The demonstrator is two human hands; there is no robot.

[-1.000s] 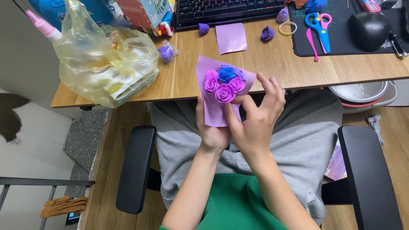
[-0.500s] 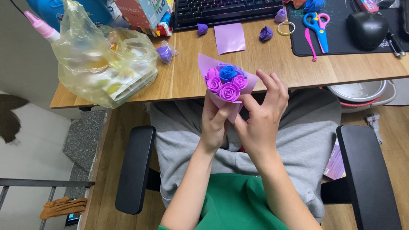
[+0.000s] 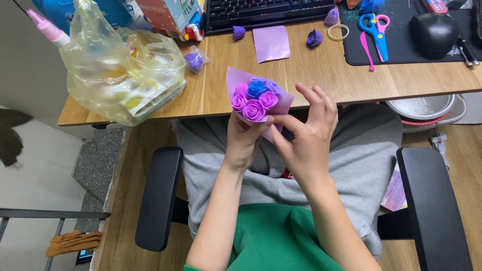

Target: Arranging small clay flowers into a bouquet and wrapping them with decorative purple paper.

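Observation:
A small bouquet (image 3: 256, 98) of pink, purple and blue foam roses sits in a lilac paper wrap, held over my lap just in front of the desk edge. My left hand (image 3: 244, 138) grips the wrap from below, thumb across its front. My right hand (image 3: 306, 135) pinches the wrap's right side with thumb and forefinger, the other fingers spread upward. On the wooden desk (image 3: 311, 75) behind lie a flat lilac paper square (image 3: 271, 43) and loose purple roses (image 3: 315, 37), (image 3: 239, 32).
A bulging clear plastic bag (image 3: 123, 70) fills the desk's left end, a small bagged rose (image 3: 195, 61) beside it. Blue-pink scissors (image 3: 375, 29), a tape ring (image 3: 338, 32) and a black mouse (image 3: 434, 34) lie far right by a keyboard (image 3: 266, 10). Black chair armrests (image 3: 159, 198), (image 3: 432, 206) flank my lap.
The bouquet has tilted and shifted slightly left and up. My right hand's fingers have slid along the wrap's right edge while the left hand kept its grip.

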